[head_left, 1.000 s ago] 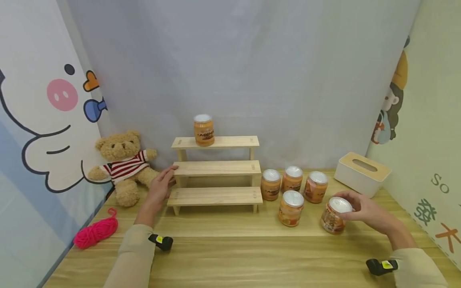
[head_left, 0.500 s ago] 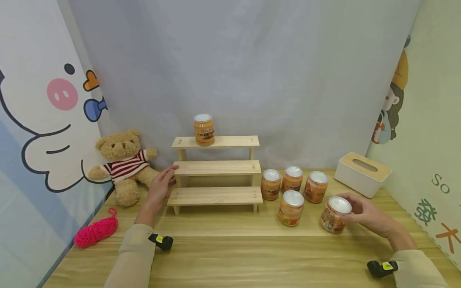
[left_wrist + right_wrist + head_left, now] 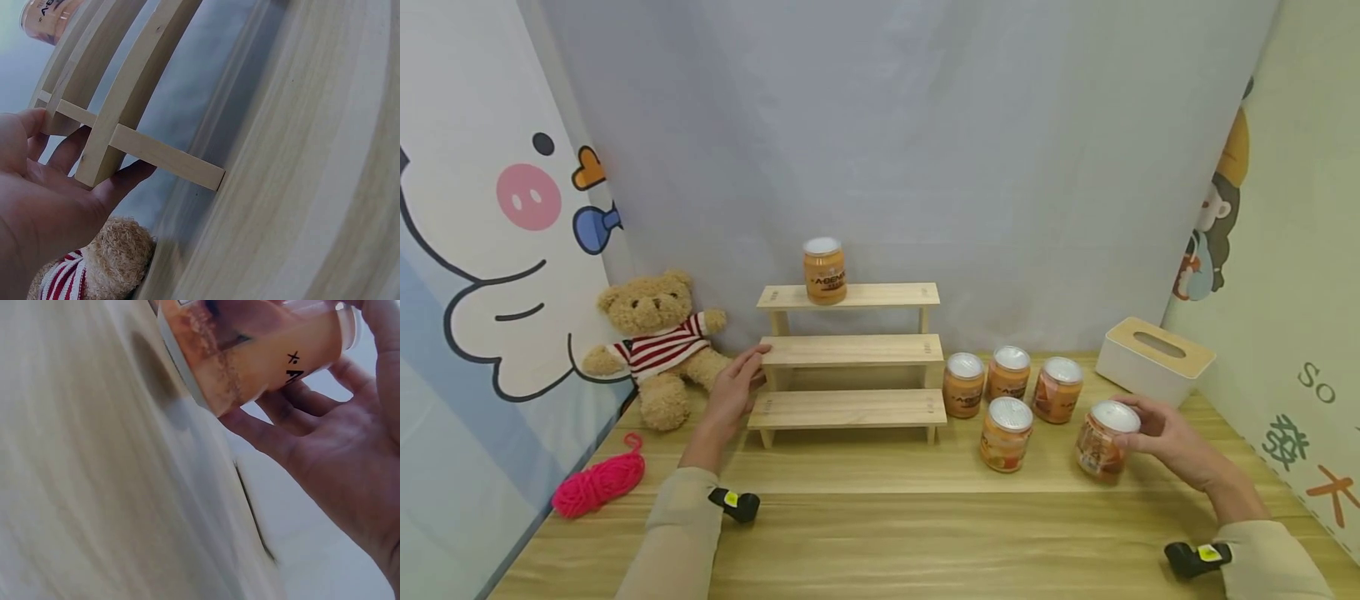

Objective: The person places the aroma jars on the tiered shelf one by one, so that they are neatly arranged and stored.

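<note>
Orange jar point(image 3: 269, 359) aloft — right wrist view clearest.

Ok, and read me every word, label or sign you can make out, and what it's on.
"A·BEN", rest unclear: orange jar with white lid atop three-tier wooden shelf.
"SO": pale green printed wall.
"發": same wall.
"A", rest unclear: matching jar in right hand.
Too small, blurred or cut off: print on the other jars, shelf-end marks, orange wall character.

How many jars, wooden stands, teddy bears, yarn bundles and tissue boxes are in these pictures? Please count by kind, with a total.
Jars: 6
Wooden stand: 1
Teddy bear: 1
Yarn bundle: 1
Tissue box: 1
Total: 10
</note>
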Demonstrator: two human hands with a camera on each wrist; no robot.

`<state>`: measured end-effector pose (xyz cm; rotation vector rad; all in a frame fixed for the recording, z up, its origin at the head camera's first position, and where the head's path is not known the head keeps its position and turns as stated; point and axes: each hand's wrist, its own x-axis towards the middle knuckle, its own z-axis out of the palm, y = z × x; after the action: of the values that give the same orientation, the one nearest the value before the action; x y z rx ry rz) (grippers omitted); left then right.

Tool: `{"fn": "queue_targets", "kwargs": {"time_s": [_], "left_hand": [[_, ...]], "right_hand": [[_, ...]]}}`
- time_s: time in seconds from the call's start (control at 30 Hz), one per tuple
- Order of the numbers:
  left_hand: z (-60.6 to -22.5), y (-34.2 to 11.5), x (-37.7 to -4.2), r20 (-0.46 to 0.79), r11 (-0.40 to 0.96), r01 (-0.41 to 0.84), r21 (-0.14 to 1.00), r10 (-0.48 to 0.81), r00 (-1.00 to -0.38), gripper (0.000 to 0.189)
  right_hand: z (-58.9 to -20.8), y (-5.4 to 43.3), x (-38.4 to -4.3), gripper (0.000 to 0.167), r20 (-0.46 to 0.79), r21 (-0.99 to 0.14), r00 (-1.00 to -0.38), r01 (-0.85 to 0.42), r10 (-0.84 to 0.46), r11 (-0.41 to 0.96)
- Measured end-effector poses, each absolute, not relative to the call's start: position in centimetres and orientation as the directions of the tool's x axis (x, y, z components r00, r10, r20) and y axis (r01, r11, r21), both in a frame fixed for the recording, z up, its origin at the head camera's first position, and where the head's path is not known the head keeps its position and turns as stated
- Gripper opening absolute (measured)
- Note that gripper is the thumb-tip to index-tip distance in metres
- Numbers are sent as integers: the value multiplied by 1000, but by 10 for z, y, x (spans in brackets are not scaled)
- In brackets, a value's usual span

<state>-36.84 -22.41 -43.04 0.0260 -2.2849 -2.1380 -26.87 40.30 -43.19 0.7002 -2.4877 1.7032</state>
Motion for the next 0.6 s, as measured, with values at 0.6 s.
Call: {"fn": "queue_targets", "kwargs": {"time_s": [0.6], "left_hand": [[-425, -222, -364, -11, 50, -11, 999, -7, -1000, 54]], "right_hand": [[-390, 370, -276, 43, 425, -816, -880, -474, -213, 330]]}}
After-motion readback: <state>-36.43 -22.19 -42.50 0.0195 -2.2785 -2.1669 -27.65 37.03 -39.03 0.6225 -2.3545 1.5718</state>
